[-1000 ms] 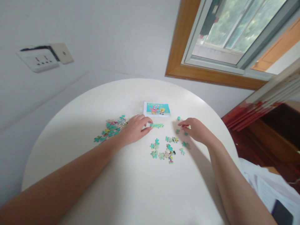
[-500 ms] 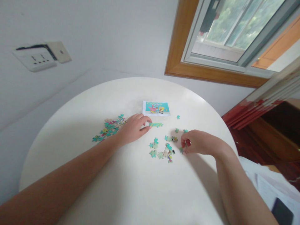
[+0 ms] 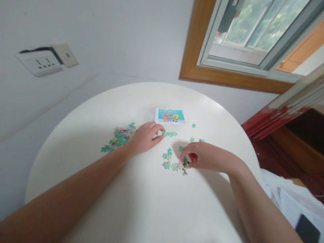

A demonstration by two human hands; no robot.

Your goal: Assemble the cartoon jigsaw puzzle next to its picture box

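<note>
My left hand point(image 3: 144, 137) rests on the round white table point(image 3: 141, 206), thumb and forefinger pinching the left end of a short green strip of joined puzzle pieces point(image 3: 169, 134). My right hand point(image 3: 202, 156) lies curled over a small group of loose pieces point(image 3: 174, 164), its fingertips closed on one of them. A bigger heap of teal and pink pieces point(image 3: 118, 137) sits just left of my left hand. A small picture card point(image 3: 169, 115) with cartoon figures lies beyond both hands.
A few single pieces point(image 3: 193, 125) lie scattered right of the card. The wall holds a socket panel point(image 3: 42, 63) at upper left. A wood-framed window point(image 3: 227, 50) is at upper right. Papers and a dark phone point(image 3: 307, 229) lie at lower right, off the table.
My right hand has drawn back from the far pieces and slid left onto the near group. My left hand has kept hold of the green strip.
</note>
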